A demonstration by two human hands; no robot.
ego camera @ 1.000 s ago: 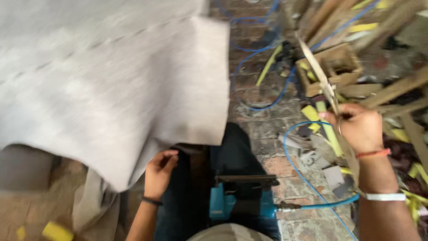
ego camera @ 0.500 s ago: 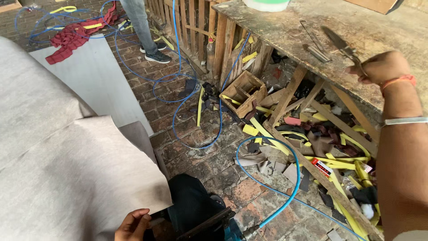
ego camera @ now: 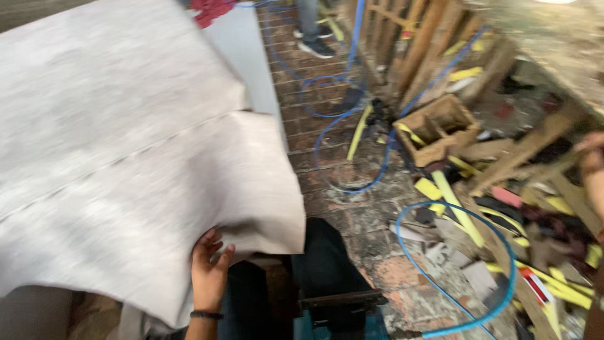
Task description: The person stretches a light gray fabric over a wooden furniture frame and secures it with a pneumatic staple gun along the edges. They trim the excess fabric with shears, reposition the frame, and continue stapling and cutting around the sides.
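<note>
Our left hand [ego camera: 209, 272] grips the underside edge of a grey fabric sheet [ego camera: 126, 170] draped over our lap. Our right hand [ego camera: 592, 173] shows blurred at the right edge; we cannot tell its grip. A blue hose [ego camera: 453, 264] loops across the brick floor [ego camera: 352, 208].

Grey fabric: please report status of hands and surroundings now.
Left hand grips grey fabric at its lower edge. Right hand barely in view, grip unclear. Blue hose loops on brick floor.

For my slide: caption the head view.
Left hand grips grey fabric edge above a brick floor strewn with blue hose.
</note>
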